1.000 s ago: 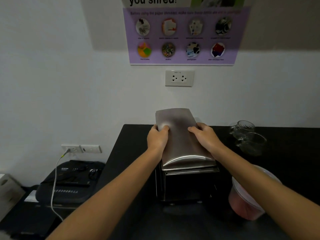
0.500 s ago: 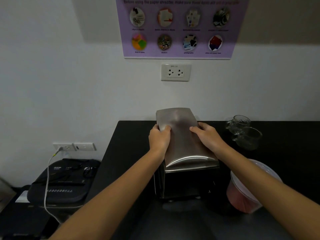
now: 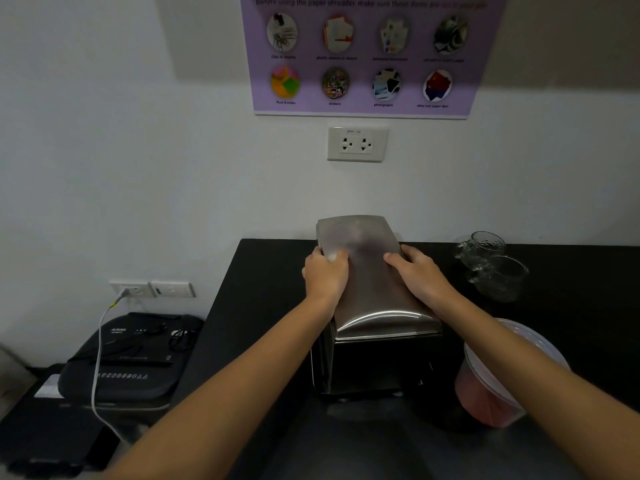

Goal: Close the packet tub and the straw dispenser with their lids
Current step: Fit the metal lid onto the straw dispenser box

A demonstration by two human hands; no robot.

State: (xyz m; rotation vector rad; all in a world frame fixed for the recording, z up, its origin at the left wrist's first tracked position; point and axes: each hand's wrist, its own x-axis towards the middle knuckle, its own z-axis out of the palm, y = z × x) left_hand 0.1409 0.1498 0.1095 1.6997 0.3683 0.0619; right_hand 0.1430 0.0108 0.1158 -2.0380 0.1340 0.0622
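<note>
A steel straw dispenser (image 3: 374,365) stands on the black counter (image 3: 263,306). Its curved metal lid (image 3: 372,292) lies on top of it. My left hand (image 3: 325,275) grips the lid's left edge and my right hand (image 3: 417,275) grips its right edge, thumbs resting on the top. To the right of the dispenser stands a clear packet tub (image 3: 485,400) with pink packets inside and a translucent lid (image 3: 540,344) on top; my right forearm crosses in front of it.
Two glass mugs (image 3: 491,265) stand at the back right of the counter. A black paper shredder (image 3: 128,358) with a white cable sits lower, to the left of the counter. A wall socket (image 3: 356,144) and a purple poster (image 3: 367,53) hang above.
The view has tilted slightly down. Both hands stay on the dispenser lid and have slid a little toward its far end.
</note>
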